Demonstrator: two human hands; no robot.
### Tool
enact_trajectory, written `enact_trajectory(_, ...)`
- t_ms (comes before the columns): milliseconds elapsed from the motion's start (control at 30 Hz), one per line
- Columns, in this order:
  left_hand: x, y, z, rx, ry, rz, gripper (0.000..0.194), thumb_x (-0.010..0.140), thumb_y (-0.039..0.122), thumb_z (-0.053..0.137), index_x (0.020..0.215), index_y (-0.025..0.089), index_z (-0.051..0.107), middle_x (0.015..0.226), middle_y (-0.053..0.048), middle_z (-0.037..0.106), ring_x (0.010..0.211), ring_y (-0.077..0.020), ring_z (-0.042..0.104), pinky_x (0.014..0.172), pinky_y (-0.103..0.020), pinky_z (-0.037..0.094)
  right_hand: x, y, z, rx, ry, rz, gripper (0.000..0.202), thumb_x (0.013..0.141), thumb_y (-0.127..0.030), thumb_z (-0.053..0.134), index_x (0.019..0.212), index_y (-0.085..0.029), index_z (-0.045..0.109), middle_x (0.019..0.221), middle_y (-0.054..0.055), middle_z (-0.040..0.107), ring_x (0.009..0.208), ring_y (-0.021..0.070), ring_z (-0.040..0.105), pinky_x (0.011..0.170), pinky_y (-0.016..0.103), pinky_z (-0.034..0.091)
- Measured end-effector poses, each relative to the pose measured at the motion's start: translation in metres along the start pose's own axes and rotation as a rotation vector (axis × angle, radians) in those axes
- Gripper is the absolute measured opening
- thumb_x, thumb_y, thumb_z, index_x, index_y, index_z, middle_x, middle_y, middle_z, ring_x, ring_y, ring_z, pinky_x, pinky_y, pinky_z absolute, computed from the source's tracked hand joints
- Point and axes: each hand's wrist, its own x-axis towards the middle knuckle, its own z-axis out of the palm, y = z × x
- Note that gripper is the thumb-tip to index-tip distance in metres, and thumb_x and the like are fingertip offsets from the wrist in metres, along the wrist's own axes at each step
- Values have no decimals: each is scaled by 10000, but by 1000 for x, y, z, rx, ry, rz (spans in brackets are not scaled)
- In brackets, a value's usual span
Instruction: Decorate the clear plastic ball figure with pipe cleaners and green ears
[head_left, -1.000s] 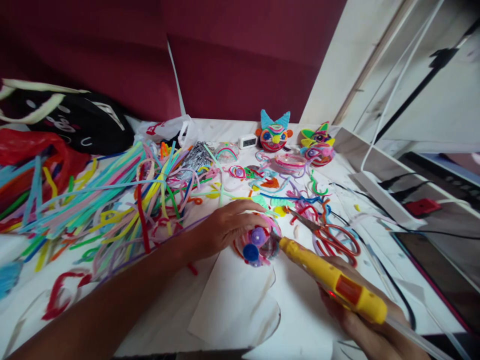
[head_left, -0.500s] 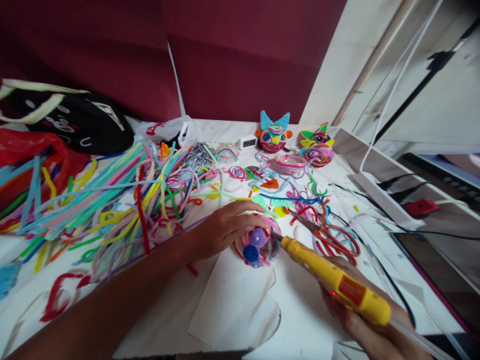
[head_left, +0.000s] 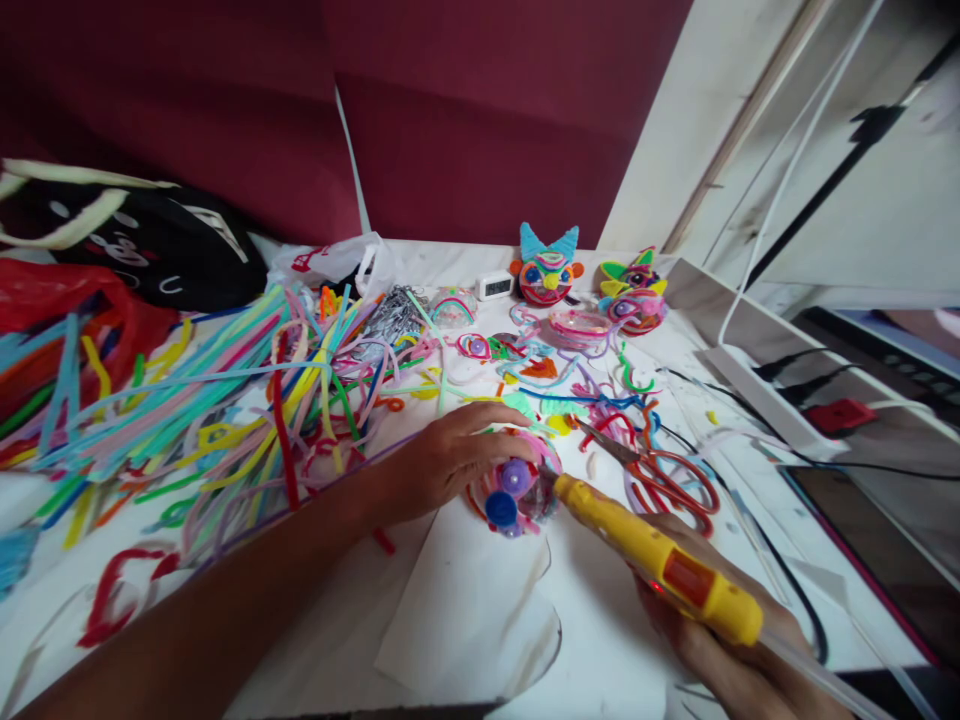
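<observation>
My left hand (head_left: 442,455) is closed over the top left of a round pipe-cleaner ornament (head_left: 517,480), which has purple and blue discs on a clear, pink-trimmed body. The ornament rests on the table by a sheet of white paper (head_left: 465,610). In my right hand (head_left: 697,620) is a yellow hot glue gun (head_left: 660,555), a clear glue stick trailing from its back end. Its dark nozzle reaches the right side of the ornament; whether it touches cannot be made out. Orange-handled scissors (head_left: 667,475) lie just beyond the gun.
Bundled pipe cleaners (head_left: 225,380) spread over the left side. Two finished-looking faces, one with blue ears (head_left: 550,270), stand at the back near a small white clock (head_left: 495,285). A power strip (head_left: 780,400) and a tablet (head_left: 862,550) lie on the right.
The glue gun and my right hand have shifted slightly left, bringing the nozzle further over the ornament. My left hand and the ornament stay nearly still.
</observation>
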Motion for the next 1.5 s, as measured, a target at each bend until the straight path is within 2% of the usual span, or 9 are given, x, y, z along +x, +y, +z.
enact_trajectory(133, -1, 0, -1, 15, 1, 8, 338, 1026, 244, 335, 1210, 230, 618, 1326, -116, 567, 1276, -199, 520, 1058, -340, 448, 3, -5, 1, -4, -4, -8, 285, 869, -200, 528, 1100, -322, 643, 994, 28, 674, 759, 190, 669, 615, 252, 555)
enact_trajectory(400, -2, -3, 1, 33, 15, 26, 341, 1023, 241, 329, 1186, 227, 628, 1327, -119, 568, 1279, -217, 516, 1054, -366, 458, 3, -8, 3, -4, 20, 24, 239, 864, -233, 551, 1067, -292, 663, 991, 36, 685, 757, 196, 672, 631, 261, 568)
enact_trajectory(667, -1, -2, 0, 23, 22, 27, 326, 1023, 252, 343, 1166, 222, 635, 1316, -122, 577, 1265, -213, 531, 1036, -363, 472, 4, -10, 0, 22, 16, 45, 254, 869, -232, 559, 1083, -307, 674, 941, 31, 691, 707, 196, 669, 585, 264, 543)
enact_trajectory(800, -2, -2, 0, 16, 17, 17, 338, 1026, 261, 332, 1164, 220, 637, 1316, -121, 576, 1270, -208, 526, 1048, -354, 462, 0, -8, 0, 26, 24, 40, 284, 869, -202, 558, 1105, -317, 665, 995, 27, 694, 739, 196, 681, 595, 257, 550)
enact_trajectory(1000, -1, -1, 0, 1, 15, 15, 341, 1027, 258, 325, 1168, 219, 633, 1314, -122, 571, 1273, -209, 523, 1053, -346, 452, 0, -5, 1, 17, 6, 46, 262, 875, -253, 557, 1106, -320, 662, 974, 30, 697, 712, 196, 679, 561, 255, 544)
enact_trajectory(1233, -2, -2, 1, -15, 22, 11, 335, 1027, 263, 335, 1170, 220, 634, 1318, -120, 565, 1273, -208, 523, 1060, -344, 445, 4, -9, 2, 2, 15, 38, 239, 872, -259, 562, 1081, -299, 672, 979, 45, 692, 767, 216, 674, 652, 290, 568)
enact_trajectory(1500, -2, -1, 1, -7, 24, 2, 353, 1026, 309, 329, 1168, 224, 640, 1305, -121, 583, 1259, -217, 534, 1048, -364, 464, 5, -10, 4, 1, -5, 20, 282, 892, -267, 530, 1143, -320, 647, 955, 34, 675, 736, 198, 660, 613, 272, 545)
